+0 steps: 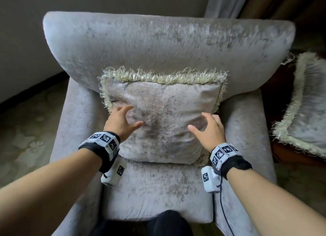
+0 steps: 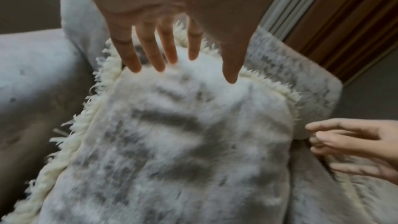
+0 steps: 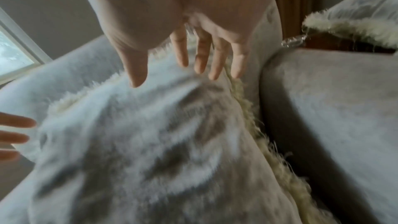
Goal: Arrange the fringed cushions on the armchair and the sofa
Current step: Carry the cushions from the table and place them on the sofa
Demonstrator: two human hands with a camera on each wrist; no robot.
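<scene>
The wide grey velvet armchair [image 1: 158, 46] fills the view, and everything here is placed against it. Propped upright on its seat, leaning on its backrest and roughly centred between its arms, is the square grey velvet cushion with a cream fringe [image 1: 158, 115]. A second grey fringed cushion [image 1: 307, 108] lies off the armchair's right arm on a dark wooden surface [image 1: 275, 147]; the sofa is not in view.

The left hand [image 1: 121, 122] spreads straight fingers over the propped cushion's left side, gripping nothing; the wrist view suggests the fingertips just reach the fabric, though blur makes contact uncertain. The right hand [image 1: 210, 128] hovers at the cushion's right side with fingers loosely spread, also holding nothing.

The step looks like final squaring and plumping. It would go best with both palms pressing evenly from the two sides so the cushion stays centred, then a light smoothing of the nap and of the fringe along the top, without tipping it forward.

Beside the armchair's left arm is pale patterned carpet [image 1: 26, 133]; behind its backrest, a plain wall [image 1: 88, 0] and a curtain [image 1: 227, 0].
</scene>
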